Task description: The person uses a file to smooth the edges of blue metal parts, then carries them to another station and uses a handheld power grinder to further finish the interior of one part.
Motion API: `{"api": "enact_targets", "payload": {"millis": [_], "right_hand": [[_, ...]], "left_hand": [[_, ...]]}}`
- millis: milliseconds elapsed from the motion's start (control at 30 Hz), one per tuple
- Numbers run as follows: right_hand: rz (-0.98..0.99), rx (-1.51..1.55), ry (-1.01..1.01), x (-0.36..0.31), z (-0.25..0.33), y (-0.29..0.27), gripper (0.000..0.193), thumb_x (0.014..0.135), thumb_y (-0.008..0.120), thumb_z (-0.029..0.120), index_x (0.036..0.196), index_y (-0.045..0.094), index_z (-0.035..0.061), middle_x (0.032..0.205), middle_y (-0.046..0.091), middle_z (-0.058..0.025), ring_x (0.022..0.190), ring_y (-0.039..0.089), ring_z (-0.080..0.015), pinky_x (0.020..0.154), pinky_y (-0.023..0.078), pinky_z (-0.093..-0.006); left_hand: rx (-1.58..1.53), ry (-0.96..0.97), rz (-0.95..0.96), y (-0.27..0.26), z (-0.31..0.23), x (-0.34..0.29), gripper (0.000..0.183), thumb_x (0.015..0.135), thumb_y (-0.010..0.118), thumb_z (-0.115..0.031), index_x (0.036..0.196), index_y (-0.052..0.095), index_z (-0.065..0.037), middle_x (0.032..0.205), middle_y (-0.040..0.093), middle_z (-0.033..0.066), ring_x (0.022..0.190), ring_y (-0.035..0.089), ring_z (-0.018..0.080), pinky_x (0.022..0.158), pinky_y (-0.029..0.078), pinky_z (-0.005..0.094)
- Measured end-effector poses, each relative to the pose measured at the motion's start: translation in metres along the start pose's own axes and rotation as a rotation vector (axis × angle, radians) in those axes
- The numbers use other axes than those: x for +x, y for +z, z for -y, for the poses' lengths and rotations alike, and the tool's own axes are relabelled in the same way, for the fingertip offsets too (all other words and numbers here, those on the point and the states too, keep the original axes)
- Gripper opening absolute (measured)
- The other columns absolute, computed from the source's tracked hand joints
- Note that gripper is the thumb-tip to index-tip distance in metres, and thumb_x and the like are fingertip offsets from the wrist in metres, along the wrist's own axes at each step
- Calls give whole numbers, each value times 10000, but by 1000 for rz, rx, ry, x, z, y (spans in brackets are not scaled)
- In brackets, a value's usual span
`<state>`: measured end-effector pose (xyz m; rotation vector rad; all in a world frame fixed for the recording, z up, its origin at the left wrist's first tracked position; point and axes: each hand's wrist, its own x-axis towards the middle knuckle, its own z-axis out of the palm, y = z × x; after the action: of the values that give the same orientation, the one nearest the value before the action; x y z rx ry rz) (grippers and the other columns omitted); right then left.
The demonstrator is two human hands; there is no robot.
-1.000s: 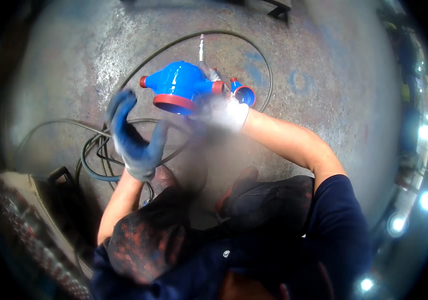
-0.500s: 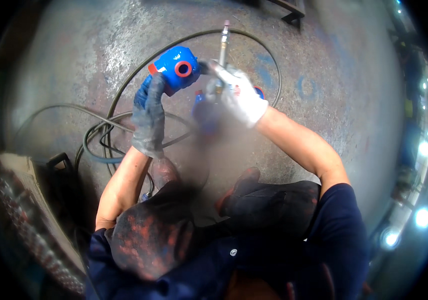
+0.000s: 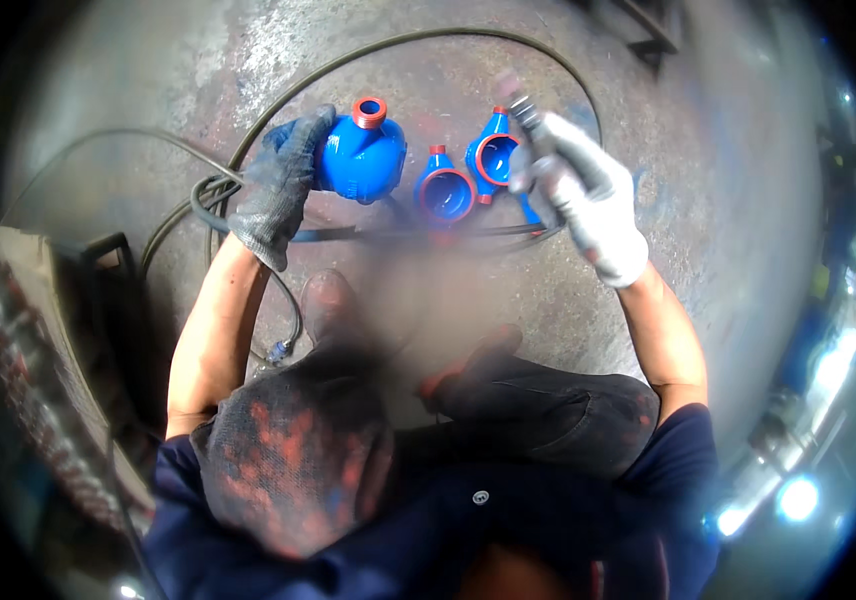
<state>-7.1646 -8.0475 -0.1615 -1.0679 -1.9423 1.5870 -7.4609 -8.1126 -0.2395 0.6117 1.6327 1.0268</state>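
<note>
My left hand, in a grey glove with dark blue stains, grips a round blue painted housing by its left side. Its red threaded neck points to the far side, and a smooth blue wall faces me. In my white-gloved right hand is a pencil grinder, with a pinkish tip blurred by motion. Tool and housing are well apart. On the floor between my hands lie two blue housings, a nearer one and a farther one, their red-rimmed openings facing up. Another blue piece shows beside my right wrist.
A dark hose loops over the worn concrete floor and crosses in front of the housings. Its coils gather at the left, near a blue-ended connector. A cardboard-edged box stands at my left. A dark metal frame is at the far right.
The housing has turned, so its red neck now points away instead of left. My right hand has swung right with the grinder, away from the housing, uncovering the housings on the floor.
</note>
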Motion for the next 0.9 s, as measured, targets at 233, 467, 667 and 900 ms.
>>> {"api": "enact_targets", "payload": {"millis": [233,467,667,900], "right_hand": [[144,-520,-296,8,-10,34,489,923,656,149,1398,563,218,785,540,-81,654,555,-238,597,464,-359],[202,-766,-301,15,6,40,473,937,636,239,1395,555,327,775,539,-43,623,577,-214,518,455,-351],[199,-799,-295,14,2,41,472,938,633,243,1394,553,336,774,542,-31,622,581,-203,506,455,-349],[207,-840,-303,17,2,44,478,940,631,243,1400,545,340,767,543,-28,623,581,-197,501,448,-345]], "left_hand": [[91,-33,175,-15,-9,-1,442,968,576,-412,1193,675,-43,1033,687,59,858,643,142,692,518,268],[138,34,172,-10,-15,-7,453,961,606,-408,1178,679,-18,1002,691,77,844,646,149,730,523,276],[211,120,185,-11,-9,-5,436,974,587,-402,1197,676,-38,1049,694,77,881,661,155,728,533,270],[393,348,217,-23,22,8,459,971,593,-419,1216,661,-37,1052,686,82,904,664,170,736,536,282]]}}
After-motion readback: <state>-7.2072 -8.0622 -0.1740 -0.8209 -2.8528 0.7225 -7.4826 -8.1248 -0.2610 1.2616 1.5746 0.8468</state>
